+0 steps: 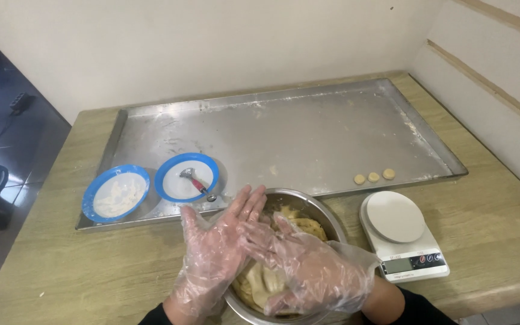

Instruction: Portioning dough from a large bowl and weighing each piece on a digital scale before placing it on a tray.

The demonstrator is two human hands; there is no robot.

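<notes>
Both hands are in thin clear plastic gloves and pressed palm to palm over the steel mixing bowl (326, 219), left hand (215, 259) flat with fingers spread, right hand (305, 271) laid across it. Pretty sure I'm rolling a bit of dough between the palms, though I honestly can't tell if there's a piece in there since the gloves hide it. The dough (260, 283) itself sits in the bowl right under my hands, touching distance. Next thing, I'd guess, is getting a ball onto the big metal tray (284, 132) behind the bowl, where three small dough rounds (374, 177) already sit near its front right edge. Digital scale (401, 235) is just right of the bowl on the surface (91, 265); two blue plates (151, 186) sit on the tray's left.
</notes>
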